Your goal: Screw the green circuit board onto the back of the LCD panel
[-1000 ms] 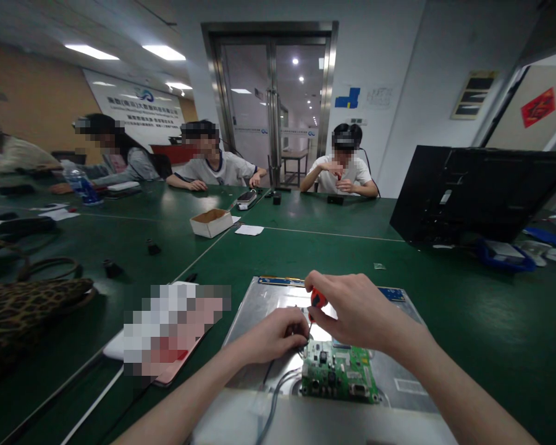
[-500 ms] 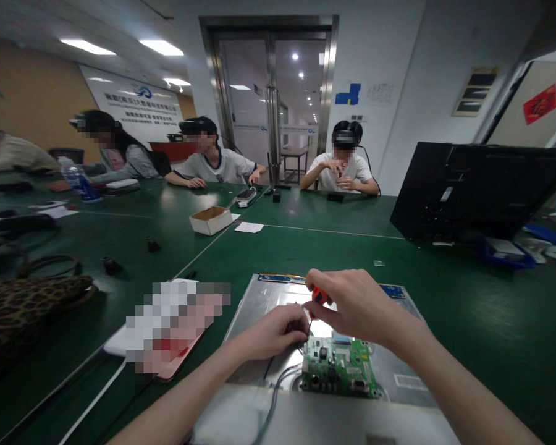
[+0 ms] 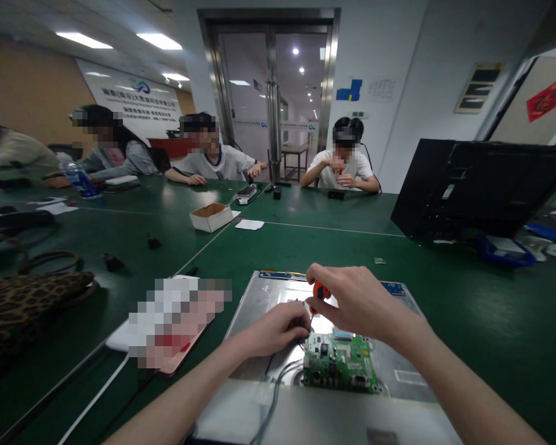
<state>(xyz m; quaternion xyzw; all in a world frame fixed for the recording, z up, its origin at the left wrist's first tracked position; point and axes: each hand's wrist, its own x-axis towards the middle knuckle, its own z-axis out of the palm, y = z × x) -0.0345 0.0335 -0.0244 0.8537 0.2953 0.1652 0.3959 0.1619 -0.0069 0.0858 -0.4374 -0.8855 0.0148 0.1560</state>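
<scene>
A metal-backed display panel lies on the green table in front of me. On it sits a green circuit board, with grey cables running off its left side. My right hand grips a red and black screwdriver, held upright with its shaft pointing down at the board's upper left corner. My left hand is closed beside the screwdriver's tip, fingers curled at the board's edge. What its fingertips pinch is hidden; dark wires lie just under them.
Two phones, one white and one pink, lie left of the panel. A leopard-print bag is farther left. An open white box stands ahead. A black monitor stands back right. Several people sit across the table.
The right hand has turned slightly on the screwdriver, showing more of its red handle. My left hand stays at the board's corner. The view has shifted a little.
</scene>
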